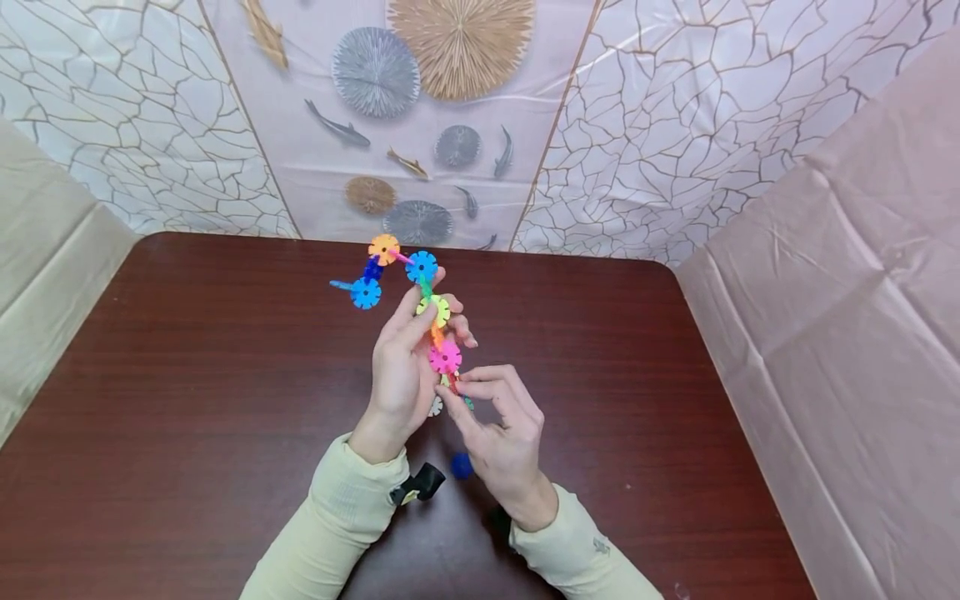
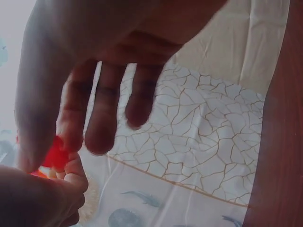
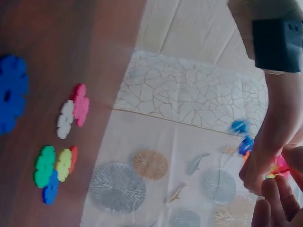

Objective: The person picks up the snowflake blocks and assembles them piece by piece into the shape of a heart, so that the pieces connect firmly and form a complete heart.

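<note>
A chain of notched plastic discs, flower-shaped connectors in several colors, rises from the hands in the head view. My left hand (image 1: 401,362) holds it, thumb on the yellow disc (image 1: 435,311). Above that the chain bends left through a light blue disc (image 1: 422,267) and an orange disc (image 1: 385,249) to another light blue disc (image 1: 366,293). Below the pink disc (image 1: 446,357), my right hand (image 1: 502,429) pinches a red disc (image 1: 453,382) between thumb and fingers at the chain's lower end. Fingers partly hide this joint. The left wrist view shows a red disc (image 2: 57,153) at the fingertips.
Loose discs lie on the brown table (image 1: 225,400) beneath the hands: a dark blue disc (image 1: 461,465), a white disc (image 3: 65,119), a pink disc (image 3: 81,105) and a green disc (image 3: 45,166) among them. A black wrist camera (image 1: 418,483) sits at the left cuff. Patterned cloth stands behind.
</note>
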Motion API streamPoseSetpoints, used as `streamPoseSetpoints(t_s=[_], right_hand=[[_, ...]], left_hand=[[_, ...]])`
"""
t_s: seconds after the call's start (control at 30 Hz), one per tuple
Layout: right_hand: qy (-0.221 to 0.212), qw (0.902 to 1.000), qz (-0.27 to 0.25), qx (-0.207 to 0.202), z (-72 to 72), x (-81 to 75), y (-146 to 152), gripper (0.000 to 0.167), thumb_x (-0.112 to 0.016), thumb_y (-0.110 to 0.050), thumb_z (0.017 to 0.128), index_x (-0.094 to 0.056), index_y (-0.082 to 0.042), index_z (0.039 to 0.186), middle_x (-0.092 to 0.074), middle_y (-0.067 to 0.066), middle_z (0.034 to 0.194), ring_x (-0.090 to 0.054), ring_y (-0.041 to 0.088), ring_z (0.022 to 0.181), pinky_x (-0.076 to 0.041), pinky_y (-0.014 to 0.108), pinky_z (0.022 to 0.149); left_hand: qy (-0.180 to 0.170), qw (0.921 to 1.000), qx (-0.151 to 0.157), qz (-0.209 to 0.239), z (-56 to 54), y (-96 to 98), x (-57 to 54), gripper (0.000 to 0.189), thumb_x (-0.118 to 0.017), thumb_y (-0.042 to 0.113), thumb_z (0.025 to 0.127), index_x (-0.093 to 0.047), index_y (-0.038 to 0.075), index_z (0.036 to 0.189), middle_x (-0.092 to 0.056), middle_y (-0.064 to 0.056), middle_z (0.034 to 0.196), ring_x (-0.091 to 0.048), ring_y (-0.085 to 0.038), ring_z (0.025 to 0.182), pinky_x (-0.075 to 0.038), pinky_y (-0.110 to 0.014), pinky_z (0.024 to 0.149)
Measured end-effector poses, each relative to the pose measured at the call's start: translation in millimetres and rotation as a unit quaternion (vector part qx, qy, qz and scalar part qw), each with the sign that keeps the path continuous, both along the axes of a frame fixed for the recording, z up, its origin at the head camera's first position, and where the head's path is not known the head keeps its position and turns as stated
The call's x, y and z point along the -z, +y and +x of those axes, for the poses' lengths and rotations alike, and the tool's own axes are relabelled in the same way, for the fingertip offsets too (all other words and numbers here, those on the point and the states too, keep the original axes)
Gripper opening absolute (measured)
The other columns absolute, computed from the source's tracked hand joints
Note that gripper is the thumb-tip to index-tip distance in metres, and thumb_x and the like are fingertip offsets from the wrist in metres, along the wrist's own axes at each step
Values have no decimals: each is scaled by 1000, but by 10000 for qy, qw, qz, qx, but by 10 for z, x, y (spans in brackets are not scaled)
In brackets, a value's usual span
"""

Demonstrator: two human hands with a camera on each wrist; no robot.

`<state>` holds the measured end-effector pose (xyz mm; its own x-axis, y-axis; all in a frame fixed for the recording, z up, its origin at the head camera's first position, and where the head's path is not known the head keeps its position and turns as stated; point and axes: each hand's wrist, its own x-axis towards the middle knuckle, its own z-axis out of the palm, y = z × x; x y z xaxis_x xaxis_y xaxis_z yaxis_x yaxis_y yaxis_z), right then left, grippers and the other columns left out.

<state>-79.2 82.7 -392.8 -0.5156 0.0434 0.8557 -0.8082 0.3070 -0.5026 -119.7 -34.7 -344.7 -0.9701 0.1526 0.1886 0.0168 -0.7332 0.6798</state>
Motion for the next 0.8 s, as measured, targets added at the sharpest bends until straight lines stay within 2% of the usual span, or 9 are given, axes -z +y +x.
streamPoseSetpoints(t_s=[0.13,0.23,0.3,0.4,0.5,0.67,0.73,0.8], right_hand=[[-415,9984,166,-361,22,5,29,31,-82,-21,77,-66,0,94,-65,15,98,-64,25,89,-55,26,73],[-767,9951,227,-587,33,10,48,36,-81,-25,78,-66,-2,101,-65,14,105,-64,24,95,-53,28,71],[-765,9944,284,-665,33,7,52,37,-81,-24,78,-66,-1,103,-65,14,105,-63,24,94,-54,29,70],[-493,9962,386,-601,39,-37,41,32,-79,-21,82,-67,0,103,-63,14,101,-62,23,90,-53,29,66],[-70,9982,391,-441,67,-165,6,23,-77,-10,83,-67,4,98,-61,16,94,-59,23,81,-52,27,62],[379,9979,476,-239,52,-119,21,13,-73,1,83,-67,4,94,-58,16,89,-57,22,75,-54,27,60],[624,9964,543,-159,21,-44,35,10,-71,1,83,-67,3,92,-58,16,88,-57,23,75,-54,26,62],[962,9936,573,-120,10,-59,22,8,-68,6,82,-67,4,89,-58,17,85,-57,23,74,-53,25,62]], left_hand=[[112,9998,119,-75,0,-43,-20,43,-34,23,105,-42,6,143,-51,-6,100,-57,-16,80,-53,-26,76],[132,9997,181,-105,2,-60,-29,46,-35,30,106,-44,4,143,-49,-6,97,-56,-14,76,-52,-24,72],[129,9995,228,-159,0,-71,-33,48,-35,32,106,-45,3,142,-48,-6,96,-56,-14,75,-52,-23,70],[212,9989,226,-337,-10,-93,-38,46,-36,28,106,-49,-2,138,-51,-8,96,-56,-16,77,-53,-24,70],[268,9984,289,-415,-29,-130,-35,44,-36,22,105,-49,-6,136,-53,-11,96,-57,-18,79,-55,-27,73],[399,9980,389,-293,-52,-208,-28,31,-37,15,104,-43,-4,128,-56,-14,97,-63,-24,81,-56,-44,84],[442,9978,366,-342,-52,-234,-33,26,-38,15,103,-42,2,125,-57,-14,99,-65,-26,83,-54,-50,87],[427,9977,293,-437,-52,-251,-45,26,-39,15,103,-44,1,124,-57,-13,101,-66,-26,84,-53,-52,87]])
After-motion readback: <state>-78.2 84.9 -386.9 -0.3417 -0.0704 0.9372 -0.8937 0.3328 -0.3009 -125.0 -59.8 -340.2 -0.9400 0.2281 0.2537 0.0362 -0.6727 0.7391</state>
